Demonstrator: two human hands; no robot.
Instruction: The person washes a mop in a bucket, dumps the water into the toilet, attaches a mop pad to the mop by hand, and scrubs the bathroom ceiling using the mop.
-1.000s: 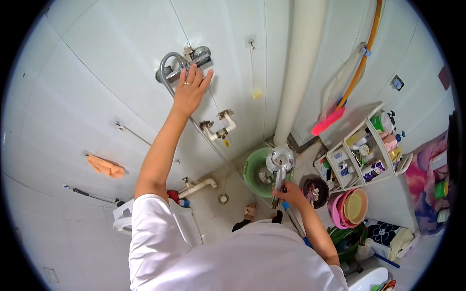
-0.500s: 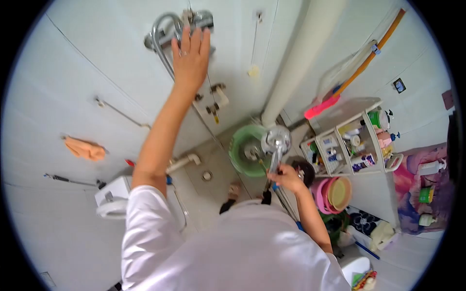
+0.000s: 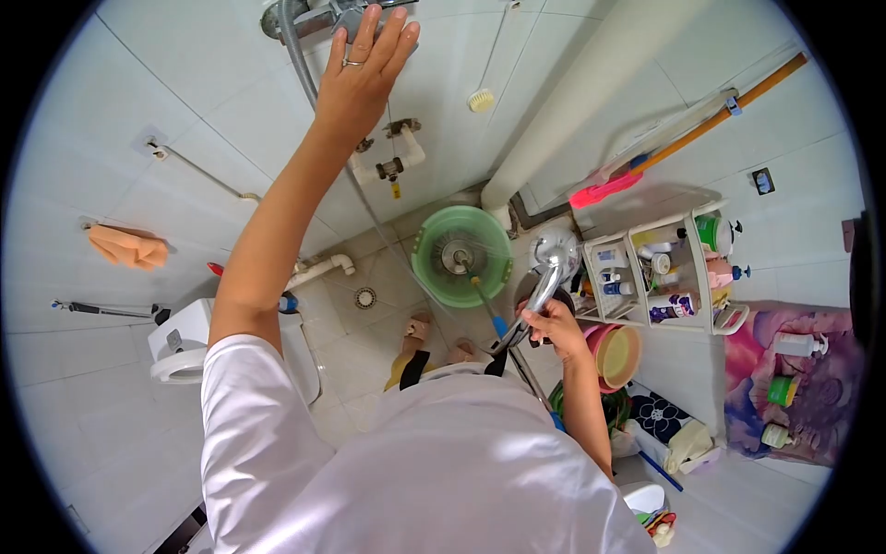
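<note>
My left hand (image 3: 355, 88), a ring on one finger, reaches up to the chrome wall faucet (image 3: 323, 20). Its fingers are stretched out and lie over the faucet's handle, which they partly hide. A metal shower hose (image 3: 300, 60) hangs down from there. My right hand (image 3: 556, 330) is closed around the handle of a chrome shower head (image 3: 556, 249), held beside a green basin (image 3: 422, 277) on the floor. In the basin sits the round head of a mop (image 3: 459, 257), its handle with a blue part leaning toward me.
A white shelf rack (image 3: 632, 277) with bottles stands at the right, near stacked pink and yellow basins (image 3: 616, 355). A thick white pipe (image 3: 554, 120) runs down the wall behind the green basin. A floor drain (image 3: 365, 297) and a white toilet-like fixture (image 3: 180, 346) are to the left.
The view has shifted, so the faucet now sits higher and partly out of frame. My left hand stays at the faucet, and my right hand still holds the shower head.
</note>
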